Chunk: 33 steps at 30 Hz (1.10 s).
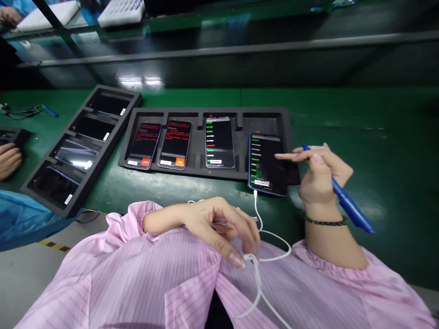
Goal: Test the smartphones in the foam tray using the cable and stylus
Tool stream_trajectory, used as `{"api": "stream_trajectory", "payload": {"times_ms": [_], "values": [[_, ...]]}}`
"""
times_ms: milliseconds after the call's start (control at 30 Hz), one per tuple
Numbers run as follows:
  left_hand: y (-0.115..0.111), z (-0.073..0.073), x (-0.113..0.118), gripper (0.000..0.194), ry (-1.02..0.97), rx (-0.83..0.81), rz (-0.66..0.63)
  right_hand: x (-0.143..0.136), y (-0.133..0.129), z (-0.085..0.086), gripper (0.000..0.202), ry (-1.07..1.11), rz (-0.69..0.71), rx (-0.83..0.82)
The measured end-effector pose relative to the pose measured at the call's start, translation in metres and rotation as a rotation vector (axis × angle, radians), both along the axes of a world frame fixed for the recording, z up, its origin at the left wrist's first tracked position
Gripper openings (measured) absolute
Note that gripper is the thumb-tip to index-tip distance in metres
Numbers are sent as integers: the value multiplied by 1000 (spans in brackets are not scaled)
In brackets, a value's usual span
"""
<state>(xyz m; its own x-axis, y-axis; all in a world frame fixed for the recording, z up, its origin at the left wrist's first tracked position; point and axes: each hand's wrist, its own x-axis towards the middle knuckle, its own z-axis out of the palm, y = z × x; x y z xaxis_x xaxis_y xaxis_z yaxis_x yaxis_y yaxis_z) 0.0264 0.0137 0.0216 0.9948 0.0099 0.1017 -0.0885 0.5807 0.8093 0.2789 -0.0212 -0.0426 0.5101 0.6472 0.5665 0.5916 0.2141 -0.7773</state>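
Spanning the green bench (360, 119), a dark compartmented tray (192, 110) holds a row of phones. Left hand (219, 224): fingers curled in front of the torso, thumb and fingertips apparently pinching a loop of white cable. Right hand (318, 173): gripping a pen between thumb and fingers, the index finger extended over the lit phone; whether its tip touches the glass cannot be told. The lit phone (267, 160) lies screen up at the tray's right end, its near end projecting past the tray's edge. It should prove light, stiff and smooth, its glass liable to slip or crack; the long side edges offer the safest hold, clear of the screen. Blue pen (353, 210): rigid, light, best held at the barrel. White cable (258, 274): limp, easily snagged. White plug (255, 193): meeting the phone's near end; best gripped by its housing, not the cord.
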Motion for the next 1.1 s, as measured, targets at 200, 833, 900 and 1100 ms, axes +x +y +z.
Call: {"api": "stream_trajectory", "payload": {"times_ms": [200,833,900,1100], "values": [[2,1,-2,28,56,10,10,-1,-1,-3,34,-108,150,57],[-1,1,1,29,15,59,8,7,-1,-9,30,-215,100,-69],[-1,3,2,31,40,75,14,8,0,-9,32,-231,75,-91],[0,-1,1,30,158,86,15,5,1,-2,36,-237,10,-37]]}}
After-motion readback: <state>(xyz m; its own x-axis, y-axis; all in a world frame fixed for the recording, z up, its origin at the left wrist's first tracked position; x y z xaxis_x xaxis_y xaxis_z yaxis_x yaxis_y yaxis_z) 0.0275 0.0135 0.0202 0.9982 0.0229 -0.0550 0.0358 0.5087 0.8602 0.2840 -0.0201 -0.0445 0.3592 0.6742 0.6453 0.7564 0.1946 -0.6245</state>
